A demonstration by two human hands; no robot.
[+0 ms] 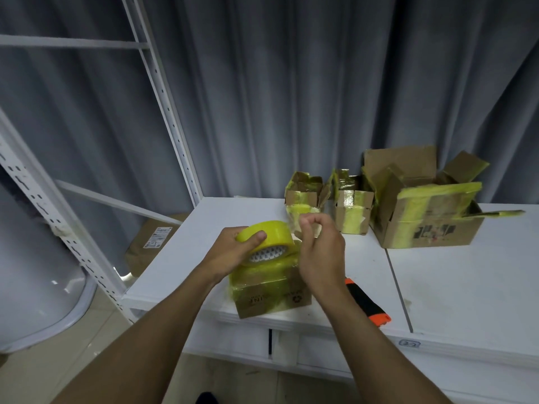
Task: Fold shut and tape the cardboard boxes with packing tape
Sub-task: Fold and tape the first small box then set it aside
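At centre frame the left hand (230,253) grips the tape roll (272,236) above a box (268,291). Just right, the right hand (319,252) has curled fingers; I cannot tell whether it holds anything.

Tape roll (267,240) on near box (269,290); cutter (368,303) right.

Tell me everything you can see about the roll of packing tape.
The tape roll is a wide ring of glossy, yellow-green translucent tape on a white core with dark print inside. It is tilted, opening toward the camera, over the top of the small taped cardboard box. The left hand grips it, thumb across its outer face. The right hand is curled beside its right edge; whether it pinches a loose end cannot be told.
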